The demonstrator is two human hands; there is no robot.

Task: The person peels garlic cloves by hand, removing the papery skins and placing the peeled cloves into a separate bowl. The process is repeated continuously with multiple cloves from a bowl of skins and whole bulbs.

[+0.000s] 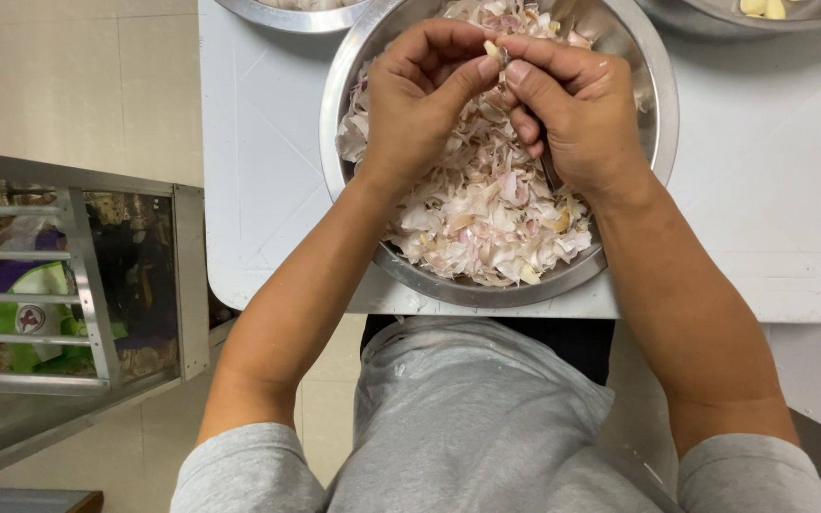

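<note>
Head view: garlic clove [493, 49] pinched between both hands (over bowl [653, 133]).

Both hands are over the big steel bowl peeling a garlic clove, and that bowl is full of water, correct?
Not quite. The head view shows both hands, left and right, over the steel bowl, pinching a garlic clove between the fingers. But the bowl holds a heap of dry garlic skins, not water.
</note>
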